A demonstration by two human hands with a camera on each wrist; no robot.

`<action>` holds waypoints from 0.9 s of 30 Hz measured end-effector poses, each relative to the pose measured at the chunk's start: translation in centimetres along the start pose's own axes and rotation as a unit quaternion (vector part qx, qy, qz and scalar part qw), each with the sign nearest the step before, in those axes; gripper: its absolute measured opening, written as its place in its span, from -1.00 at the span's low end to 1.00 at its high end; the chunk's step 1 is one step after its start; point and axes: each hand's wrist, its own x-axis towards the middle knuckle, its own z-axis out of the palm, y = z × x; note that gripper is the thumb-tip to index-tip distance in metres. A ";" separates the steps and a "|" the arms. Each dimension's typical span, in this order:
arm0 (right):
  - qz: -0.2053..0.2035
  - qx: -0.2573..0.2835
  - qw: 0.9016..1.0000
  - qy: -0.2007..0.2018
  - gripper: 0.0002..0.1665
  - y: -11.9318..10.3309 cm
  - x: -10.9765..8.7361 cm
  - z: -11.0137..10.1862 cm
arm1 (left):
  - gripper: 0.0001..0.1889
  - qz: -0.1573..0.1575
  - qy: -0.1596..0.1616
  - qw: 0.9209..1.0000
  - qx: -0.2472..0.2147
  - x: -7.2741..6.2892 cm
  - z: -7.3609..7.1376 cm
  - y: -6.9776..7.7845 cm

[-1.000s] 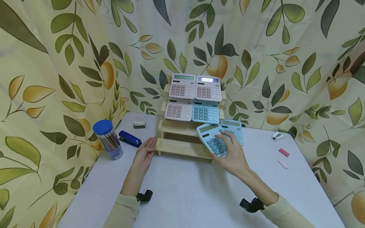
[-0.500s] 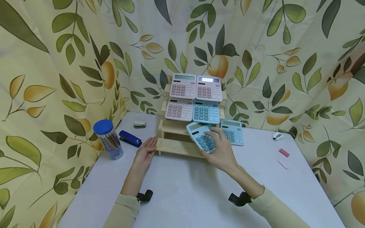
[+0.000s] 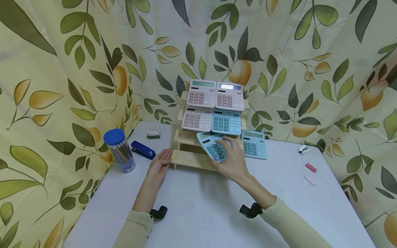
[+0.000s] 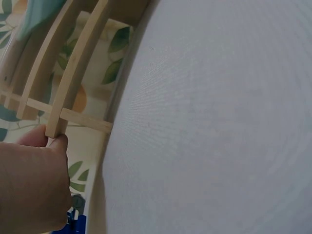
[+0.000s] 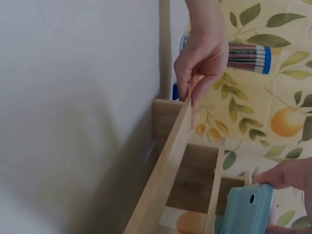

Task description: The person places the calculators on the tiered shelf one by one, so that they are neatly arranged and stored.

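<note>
My right hand (image 3: 232,161) grips a light-blue calculator (image 3: 212,145) by its edges, thumb on the near side and fingers at the right. It hangs tilted over the lower steps of a wooden tiered rack (image 3: 189,159). With thumb and fingers, my left hand (image 3: 159,167) pinches the left end of the rack's lowest board, as the left wrist view shows at the board's end (image 4: 56,124). Three pink calculators (image 3: 201,93) and one blue calculator (image 3: 226,121) stand on the upper tiers. Another blue calculator (image 3: 255,146) lies on the table, partly behind my right hand.
At the left stand a blue-lidded jar of pencils (image 3: 120,151), a blue stapler (image 3: 143,150) and a small white-and-dark item (image 3: 153,135). Right of the rack lie a small white item (image 3: 303,149) and two pink bars (image 3: 311,167). A leaf-patterned curtain (image 3: 279,41) closes in the table.
My right hand has carried the calculator leftward over the lower steps, uncovering more of the blue calculator on the table. My left hand has stayed at the rack's end.
</note>
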 end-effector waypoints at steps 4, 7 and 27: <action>0.009 -0.001 1.000 0.001 -0.16 -0.2 0.5 0.7 | -0.21 -0.001 0.000 1.000 -0.003 0.0 0.1 0.0; 0.018 0.000 1.000 0.001 -0.17 -0.5 0.7 1.3 | -0.21 -0.001 -0.001 1.000 -0.004 0.0 0.2 0.0; 0.049 -0.015 0.997 0.050 -0.24 -2.3 2.5 6.4 | -0.21 0.000 -0.001 1.000 0.005 0.0 0.1 0.0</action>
